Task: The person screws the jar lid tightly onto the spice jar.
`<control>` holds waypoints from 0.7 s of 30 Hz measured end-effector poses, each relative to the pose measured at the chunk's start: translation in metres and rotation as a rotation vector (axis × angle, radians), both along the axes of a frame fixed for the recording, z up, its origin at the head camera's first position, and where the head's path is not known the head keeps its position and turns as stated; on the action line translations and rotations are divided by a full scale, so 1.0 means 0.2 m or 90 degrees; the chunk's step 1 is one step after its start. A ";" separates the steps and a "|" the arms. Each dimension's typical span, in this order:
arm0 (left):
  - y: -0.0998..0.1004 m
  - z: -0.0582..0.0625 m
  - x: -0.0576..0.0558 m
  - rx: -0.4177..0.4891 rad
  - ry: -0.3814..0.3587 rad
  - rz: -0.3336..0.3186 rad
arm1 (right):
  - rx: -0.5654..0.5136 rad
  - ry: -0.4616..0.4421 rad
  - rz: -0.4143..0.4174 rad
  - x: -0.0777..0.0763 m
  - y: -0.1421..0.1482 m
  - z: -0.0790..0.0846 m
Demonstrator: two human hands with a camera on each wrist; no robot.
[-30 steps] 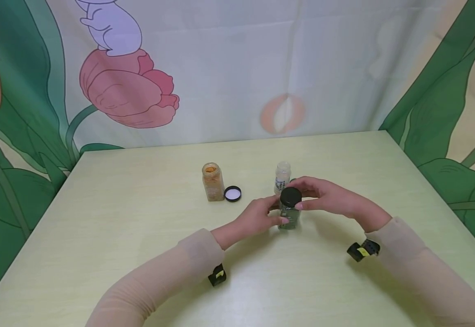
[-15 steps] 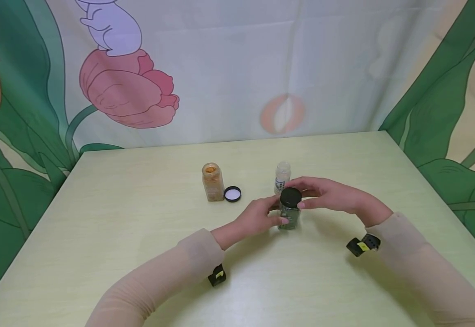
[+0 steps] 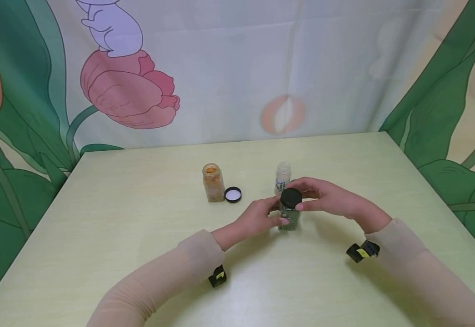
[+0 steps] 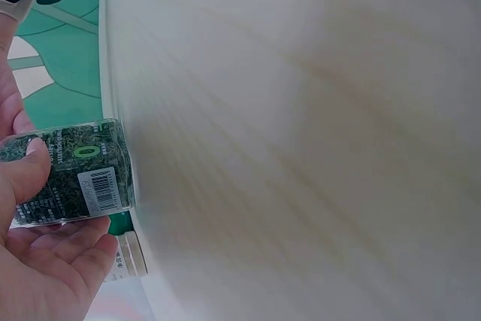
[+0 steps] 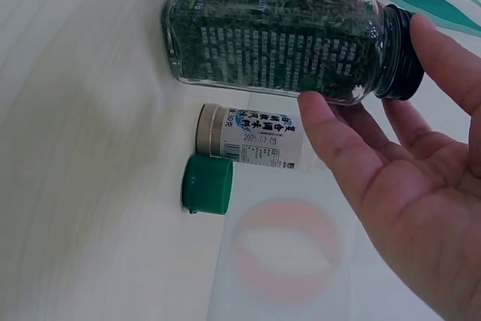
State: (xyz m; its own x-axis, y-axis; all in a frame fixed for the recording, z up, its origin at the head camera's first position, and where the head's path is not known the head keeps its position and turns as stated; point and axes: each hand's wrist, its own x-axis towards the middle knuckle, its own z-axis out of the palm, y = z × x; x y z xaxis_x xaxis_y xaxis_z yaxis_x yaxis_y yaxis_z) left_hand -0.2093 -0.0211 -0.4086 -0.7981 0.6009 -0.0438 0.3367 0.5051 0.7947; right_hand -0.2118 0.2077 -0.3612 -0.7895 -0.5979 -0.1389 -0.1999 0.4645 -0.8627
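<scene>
A clear jar of dried green herbs (image 3: 289, 220) stands upright on the table. My left hand (image 3: 257, 218) grips its body, with the thumb (image 4: 28, 167) on one face and fingers behind. My right hand (image 3: 331, 198) is at the black lid (image 3: 291, 198), which sits on the jar's mouth. In the right wrist view the thumb touches the lid's rim, and the other fingers bend round the far side. Right behind the jar is a small white-labelled seasoning bottle (image 5: 259, 137) without a cap. Its green cap (image 5: 208, 184) lies beside it, mostly hidden in the head view.
To the left stands an uncapped jar of orange-brown powder (image 3: 213, 185). A black lid with a white lining (image 3: 232, 195) lies beside it, inner side up. The pale table (image 3: 139, 190) ends at a printed cloth backdrop (image 3: 221, 81).
My right hand's thumb and fingers shift slightly on the lid, back and forth. My left hand and the herb jar stay in place, as do the other containers.
</scene>
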 end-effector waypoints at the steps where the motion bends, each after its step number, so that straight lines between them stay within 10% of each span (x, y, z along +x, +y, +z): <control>1: 0.00 0.00 0.00 0.000 -0.001 0.000 | 0.001 0.001 -0.003 0.00 0.00 0.00; 21: 0.00 0.00 0.00 0.007 -0.006 0.000 | 0.022 -0.018 0.058 -0.04 0.02 0.02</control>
